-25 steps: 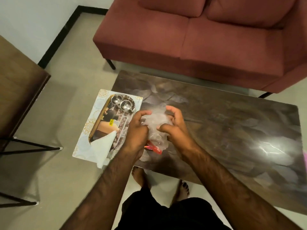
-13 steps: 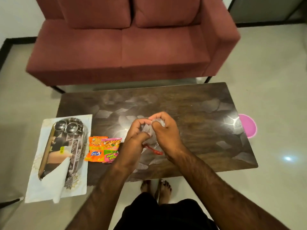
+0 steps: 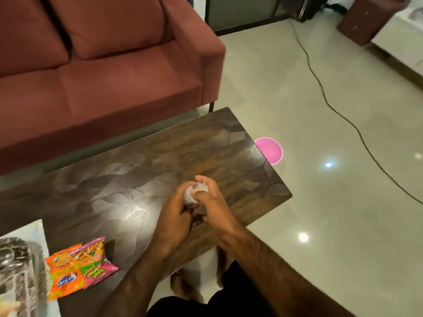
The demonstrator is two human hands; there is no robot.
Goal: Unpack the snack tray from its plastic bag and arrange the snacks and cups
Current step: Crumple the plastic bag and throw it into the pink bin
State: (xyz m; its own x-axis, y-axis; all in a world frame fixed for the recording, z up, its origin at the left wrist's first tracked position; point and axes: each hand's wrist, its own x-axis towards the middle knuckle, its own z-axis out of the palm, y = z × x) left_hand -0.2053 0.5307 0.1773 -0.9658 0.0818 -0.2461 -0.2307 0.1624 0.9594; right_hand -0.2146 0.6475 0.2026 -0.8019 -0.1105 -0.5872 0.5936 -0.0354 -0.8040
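Both my hands squeeze a crumpled clear plastic bag [image 3: 197,191] into a small ball above the dark wooden coffee table [image 3: 142,175]. My left hand [image 3: 176,216] wraps it from the left and my right hand [image 3: 212,202] from the right. An orange snack packet [image 3: 63,276] and a pink snack packet [image 3: 96,264] lie side by side on the table near its front left. The snack tray [image 3: 25,277] with metal cups [image 3: 5,255] sits at the left edge, partly out of frame, on a pale patterned mat [image 3: 34,227].
A maroon sofa [image 3: 103,65] stands just behind the table. A pink round object [image 3: 271,151] lies on the floor past the table's right end. A black cable [image 3: 343,115] runs across the tiled floor. My bare feet [image 3: 183,287] show under the front edge.
The view has swung right, so the tray and packets now sit at the far left. My hands have crushed the bag into a tighter ball; its red part no longer shows.
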